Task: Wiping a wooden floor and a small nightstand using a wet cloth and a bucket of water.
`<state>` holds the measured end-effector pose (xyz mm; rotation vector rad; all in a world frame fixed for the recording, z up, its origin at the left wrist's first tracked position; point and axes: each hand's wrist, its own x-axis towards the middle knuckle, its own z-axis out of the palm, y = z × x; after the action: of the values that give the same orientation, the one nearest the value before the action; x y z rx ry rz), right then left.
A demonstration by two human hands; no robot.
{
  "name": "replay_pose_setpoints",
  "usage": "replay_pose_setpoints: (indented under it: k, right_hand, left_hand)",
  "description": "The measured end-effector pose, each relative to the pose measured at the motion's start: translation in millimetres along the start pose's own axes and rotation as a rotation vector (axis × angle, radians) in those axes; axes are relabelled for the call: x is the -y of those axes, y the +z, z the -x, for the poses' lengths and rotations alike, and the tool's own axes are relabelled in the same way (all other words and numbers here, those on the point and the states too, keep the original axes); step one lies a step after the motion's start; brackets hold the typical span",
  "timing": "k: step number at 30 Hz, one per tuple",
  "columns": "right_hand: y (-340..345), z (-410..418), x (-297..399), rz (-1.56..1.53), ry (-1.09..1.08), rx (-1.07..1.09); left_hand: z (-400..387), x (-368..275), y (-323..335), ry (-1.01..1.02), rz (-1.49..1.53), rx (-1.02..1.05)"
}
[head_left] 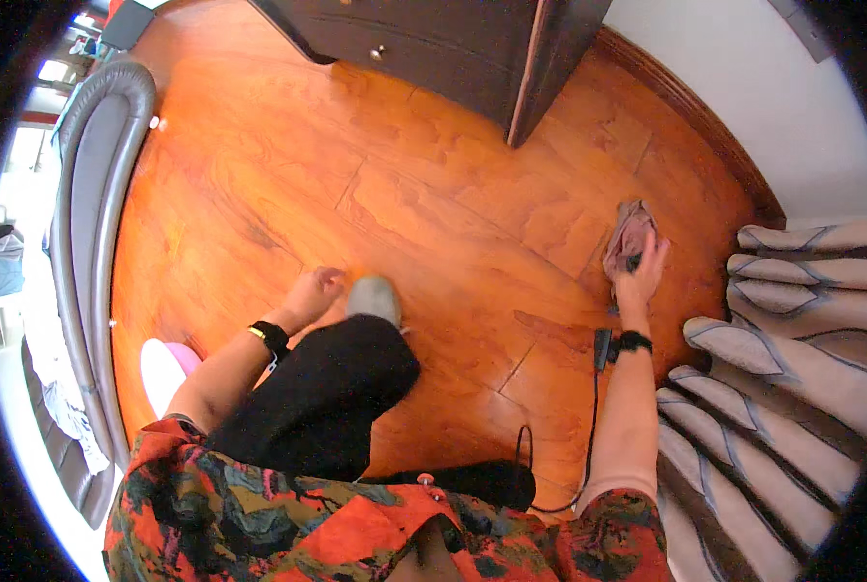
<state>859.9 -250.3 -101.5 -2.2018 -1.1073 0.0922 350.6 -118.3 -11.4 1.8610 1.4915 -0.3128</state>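
My right hand [643,269] grips a crumpled brownish-pink cloth [631,231] on the wood-look floor [433,218], out to the right. A small dark thing shows between the palm and the cloth; I cannot tell what it is. A black device with a cable [603,349] is at my right wrist, beside a dark band. My left hand [318,289] hangs over my bent knee's far side with its fingers curled, and nothing shows in it. Next to it is the toe of a grey-green shoe [373,298].
Ahead stands a dark wooden cabinet [433,51] with small knobs. A patterned curtain [775,349] bunches at the right, below a white wall [753,109] with a brown baseboard [695,102]. Along the left runs a grey padded bed or sofa edge [102,218]; a pink-and-white basin [164,371] is near my left forearm.
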Motion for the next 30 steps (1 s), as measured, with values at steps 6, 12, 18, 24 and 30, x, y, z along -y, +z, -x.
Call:
replay_pose_setpoints:
  k: [6, 12, 18, 24, 30]
  right_hand:
    - [63.8, -19.2, 50.0, 0.019, -0.173, 0.225]
    - [118.4, 92.3, 197.6, 0.041, -0.508, 0.437]
    - [72.5, 191.1, 204.5, -0.128, -0.656, 0.568]
    - [-9.4, 193.7, 103.2, 0.093, -0.421, 0.545]
    - [-26.8, 171.2, 47.0, 0.278, 0.179, 0.085]
  left_hand:
    - [-21.4, 16.6, -2.2, -0.001, 0.080, -0.071]
    - [-33.3, -5.1, -2.2, 0.066, 0.039, -0.081]
    - [-36.5, 33.5, 15.6, 0.079, 0.101, -0.077]
    - [-26.5, 22.6, 14.4, 0.033, 0.025, -0.055]
    - [-50.0, -19.9, -12.0, 0.131, 0.100, -0.268]
